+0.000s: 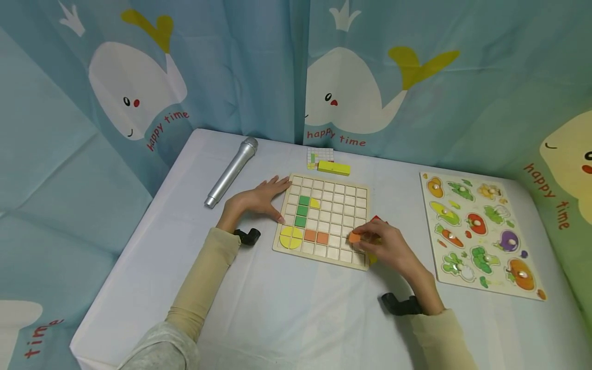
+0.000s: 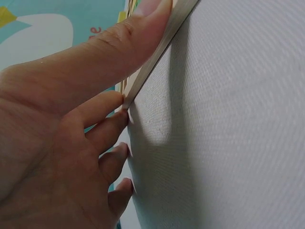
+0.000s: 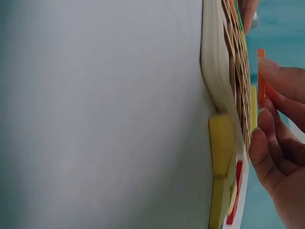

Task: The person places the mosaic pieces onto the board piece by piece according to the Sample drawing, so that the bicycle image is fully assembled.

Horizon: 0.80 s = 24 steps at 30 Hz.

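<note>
Head view: right hand (image 1: 386, 241), I'm pinching one orange tile (image 1: 354, 238), probably best kept level; left hand (image 1: 258, 199), fingers spread, I'm touching the grid board (image 1: 327, 196), ideally steadying it.

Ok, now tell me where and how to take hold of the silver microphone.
Take the silver microphone by the middle of its slim handle, probably best from above with the left hand, the nearer one, closing on the handle's two long sides. It lies flat on the table, its straight handle narrower than the mesh head at the far end.
</note>
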Available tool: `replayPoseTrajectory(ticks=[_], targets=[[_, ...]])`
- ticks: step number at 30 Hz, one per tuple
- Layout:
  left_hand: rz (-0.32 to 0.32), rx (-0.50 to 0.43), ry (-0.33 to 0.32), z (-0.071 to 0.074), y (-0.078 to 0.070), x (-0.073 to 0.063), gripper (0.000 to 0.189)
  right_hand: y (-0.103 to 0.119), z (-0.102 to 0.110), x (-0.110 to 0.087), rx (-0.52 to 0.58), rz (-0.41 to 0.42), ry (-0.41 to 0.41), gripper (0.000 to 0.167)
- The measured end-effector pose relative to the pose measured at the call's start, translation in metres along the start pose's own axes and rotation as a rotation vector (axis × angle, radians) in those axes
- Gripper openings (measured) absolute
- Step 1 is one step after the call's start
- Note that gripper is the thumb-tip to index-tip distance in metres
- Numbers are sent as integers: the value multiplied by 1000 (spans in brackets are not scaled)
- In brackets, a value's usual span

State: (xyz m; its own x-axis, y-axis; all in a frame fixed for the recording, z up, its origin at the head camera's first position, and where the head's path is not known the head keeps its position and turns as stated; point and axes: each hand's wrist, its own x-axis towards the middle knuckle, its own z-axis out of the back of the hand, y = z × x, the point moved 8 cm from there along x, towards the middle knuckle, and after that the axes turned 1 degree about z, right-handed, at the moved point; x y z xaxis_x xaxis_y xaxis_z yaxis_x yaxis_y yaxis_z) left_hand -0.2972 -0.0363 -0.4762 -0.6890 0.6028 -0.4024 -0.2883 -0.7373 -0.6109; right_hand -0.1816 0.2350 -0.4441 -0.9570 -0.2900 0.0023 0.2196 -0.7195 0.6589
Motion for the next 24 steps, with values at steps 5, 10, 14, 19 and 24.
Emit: replayPoseTrajectory(ticks=[5, 10, 14, 19, 24], targets=[[-15, 1, -5, 1, -1, 0, 117, 8, -9, 7, 32, 28, 21, 24], [-21, 4, -6, 1, -1, -1, 117, 12, -17, 12, 47, 15, 51, 24], [-19, 6, -6, 1, -1, 0, 117, 16, -22, 15, 41, 11, 69, 24], [-14, 10, -5, 0, 0, 1, 117, 22, -26, 19, 28, 40, 72, 22], [-18, 13, -6, 0, 1, 2, 117, 25, -29, 22, -21, 45, 70, 22]])
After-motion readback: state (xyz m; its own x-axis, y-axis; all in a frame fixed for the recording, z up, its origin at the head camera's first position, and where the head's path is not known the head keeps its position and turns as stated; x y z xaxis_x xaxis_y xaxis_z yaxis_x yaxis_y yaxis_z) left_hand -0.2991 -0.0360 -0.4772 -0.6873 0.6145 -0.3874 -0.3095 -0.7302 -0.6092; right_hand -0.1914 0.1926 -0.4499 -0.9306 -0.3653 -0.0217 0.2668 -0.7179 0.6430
